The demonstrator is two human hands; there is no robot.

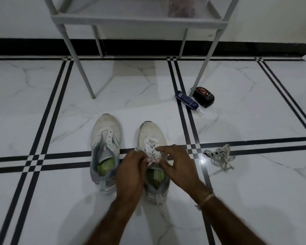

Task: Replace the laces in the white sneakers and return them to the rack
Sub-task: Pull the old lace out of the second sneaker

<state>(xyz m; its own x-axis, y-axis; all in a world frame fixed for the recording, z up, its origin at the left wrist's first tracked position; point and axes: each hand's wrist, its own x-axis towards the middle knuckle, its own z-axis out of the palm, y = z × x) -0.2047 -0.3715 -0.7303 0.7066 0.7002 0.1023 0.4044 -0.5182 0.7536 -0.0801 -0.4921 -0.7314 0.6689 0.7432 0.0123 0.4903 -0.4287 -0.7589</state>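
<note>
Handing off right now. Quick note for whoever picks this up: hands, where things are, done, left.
Left hand and right hand: both pinch the lace ends at the top eyelets of the right sneaker.
Left sneaker: on the floor beside it, eyelets bare.
Loose lace: bundled on the floor to the right, untouched.
Rack: ahead, neither sneaker on it.
Done: right sneaker laced nearly to the top.
Left: finish it, lace the left sneaker, put both on the rack.
</note>
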